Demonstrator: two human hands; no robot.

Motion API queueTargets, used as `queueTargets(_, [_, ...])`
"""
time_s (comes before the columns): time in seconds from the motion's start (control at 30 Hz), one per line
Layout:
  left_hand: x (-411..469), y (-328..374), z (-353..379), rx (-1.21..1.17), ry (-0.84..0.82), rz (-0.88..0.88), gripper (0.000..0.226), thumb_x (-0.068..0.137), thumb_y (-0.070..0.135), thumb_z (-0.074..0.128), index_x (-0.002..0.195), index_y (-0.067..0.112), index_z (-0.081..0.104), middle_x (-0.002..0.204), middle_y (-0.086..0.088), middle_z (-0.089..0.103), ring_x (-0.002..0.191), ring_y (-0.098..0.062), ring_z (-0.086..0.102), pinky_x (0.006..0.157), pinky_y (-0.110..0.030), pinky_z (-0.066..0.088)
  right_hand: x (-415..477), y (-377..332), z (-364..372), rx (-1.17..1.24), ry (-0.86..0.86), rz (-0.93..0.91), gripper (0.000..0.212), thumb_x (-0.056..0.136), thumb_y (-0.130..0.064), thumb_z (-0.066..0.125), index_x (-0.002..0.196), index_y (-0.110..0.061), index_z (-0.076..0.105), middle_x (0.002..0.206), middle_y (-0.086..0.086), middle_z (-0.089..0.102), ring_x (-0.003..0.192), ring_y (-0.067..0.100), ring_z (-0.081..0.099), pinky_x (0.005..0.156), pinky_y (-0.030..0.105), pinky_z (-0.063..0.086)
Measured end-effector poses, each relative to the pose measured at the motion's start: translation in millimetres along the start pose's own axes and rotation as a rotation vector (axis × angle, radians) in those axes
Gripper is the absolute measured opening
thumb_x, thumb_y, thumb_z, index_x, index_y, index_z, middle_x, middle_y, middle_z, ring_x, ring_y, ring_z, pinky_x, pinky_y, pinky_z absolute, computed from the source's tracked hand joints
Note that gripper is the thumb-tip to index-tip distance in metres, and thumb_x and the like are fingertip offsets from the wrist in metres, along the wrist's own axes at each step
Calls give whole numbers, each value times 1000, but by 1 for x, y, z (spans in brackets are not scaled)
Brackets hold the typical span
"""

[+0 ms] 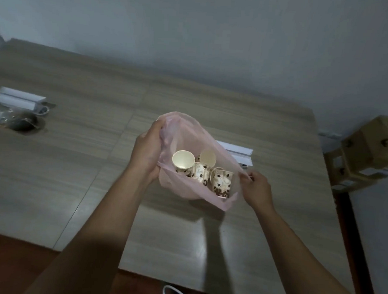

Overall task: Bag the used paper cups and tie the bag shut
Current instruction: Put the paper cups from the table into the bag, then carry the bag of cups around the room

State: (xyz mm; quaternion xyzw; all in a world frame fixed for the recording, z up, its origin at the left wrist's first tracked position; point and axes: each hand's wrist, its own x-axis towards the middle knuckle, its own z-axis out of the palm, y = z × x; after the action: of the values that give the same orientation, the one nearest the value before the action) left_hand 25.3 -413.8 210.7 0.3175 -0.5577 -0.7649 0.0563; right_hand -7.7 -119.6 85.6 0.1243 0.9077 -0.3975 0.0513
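- Head view: a thin pink plastic bag (pixel 180 186) stands on the wooden table (pixel 76 164), its mouth held wide; several paper cups (pixel 201 171) printed with brown spots lie loosely inside, some tipped on their sides.
- The left hand (pixel 147 151) grips the left edge of the bag's mouth, fingers curled shut over bunched film; its fingertips are hidden behind the plastic.
- The right hand (pixel 256 189) pinches the right edge of the mouth, thumb and fingers closed on a small tab of film.
- Handling, as a judgement: the bag looks soft, floppy and slightly slippery, with no stiffness of its own, so it will sag once released. The cups seem light and easily crushed, and they shift freely.
- The best hold is probably high on the two opposite edges of the mouth, gathering enough slack film above the cups to twist and knot without squeezing them.
- A white rail-like piece (pixel 235 148) lies on the table just behind the bag, clear of the hands.
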Motion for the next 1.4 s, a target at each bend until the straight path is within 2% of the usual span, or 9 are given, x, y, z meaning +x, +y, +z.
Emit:
queueTargets(0.23, [-48, -23, -57, -33, 180, 68, 30, 107, 39, 68, 101, 15, 83, 92, 0, 86, 87, -18, 80, 78, -30, 60, -10, -53, 3, 636, -372, 117, 20, 104, -23, 72, 112, -5, 75, 111, 17, 81, 101, 31, 78, 90, 44, 65])
queueTargets(0.37, [-101, -40, -89, -74, 325, 56, 31, 108, 41, 66, 98, 17, 82, 86, 3, 83, 84, -20, 77, 74, -31, 58, -37, -73, 5, 824, -587, 211, 17, 105, -18, 72, 117, -7, 76, 93, 4, 83, 81, 16, 79, 70, 31, 66])
queueTargets(0.5, [-168, -69, -119, -152, 459, 50, 36, 107, 44, 67, 114, 13, 84, 110, -6, 87, 101, -26, 82, 94, -41, 63, -73, -86, 6, 897, -764, 274, 14, 106, -18, 70, 115, -10, 77, 94, 0, 79, 71, 9, 75, 70, 35, 69])
queueTargets(0.77, [-306, -127, -182, -302, 759, 91, 39, 108, 42, 69, 125, 9, 82, 112, -8, 87, 109, -27, 83, 98, -39, 63, -157, -104, 36, 844, -1168, 545, 1, 97, -12, 71, 96, -12, 72, 77, -7, 53, 55, 7, 53, 56, 17, 48])
queueTargets(0.9, [-388, -154, -220, -370, 903, 92, 43, 107, 52, 67, 126, 16, 82, 113, -5, 87, 109, -26, 83, 102, -43, 64, -232, -115, 63, 719, -1398, 636, 24, 86, -12, 68, 73, -24, 53, 56, -11, 40, 46, 5, 41, 54, 12, 32])
queueTargets(1.13, [-528, -196, -298, -499, 1162, 101, 34, 110, 48, 61, 100, 21, 79, 96, -3, 85, 90, -21, 79, 78, -36, 58, -411, -138, 107, 387, -1491, 415, 41, 110, -29, 52, 69, -24, 54, 53, -12, 44, 36, 2, 39, 33, 14, 37])
queueTargets(1.27, [-609, -229, -351, -625, 1276, 113, 34, 99, 46, 73, 94, 15, 85, 88, 0, 85, 96, -27, 82, 86, -38, 60, -512, -132, 133, 213, -1678, 362, 63, 111, -52, 52, 59, -17, 60, 49, -8, 45, 30, 4, 39, 27, 17, 36])
queueTargets(1.33, [-658, -247, -371, -642, 1360, 105, 32, 96, 46, 76, 100, 16, 87, 101, -6, 87, 86, -20, 82, 80, -35, 63, -564, -124, 155, 100, -1740, 252, 60, 105, -59, 61, 74, -10, 75, 63, 0, 62, 42, 10, 55, 38, 18, 47])
queueTargets(1.4, [-700, -260, -385, -642, 1422, 96, 33, 98, 44, 72, 109, 16, 86, 111, -12, 85, 84, -16, 83, 73, -31, 63, -616, -115, 170, 8, -1732, 109, 65, 91, -66, 76, 117, -7, 81, 112, 13, 77, 90, 29, 72, 82, 34, 61])
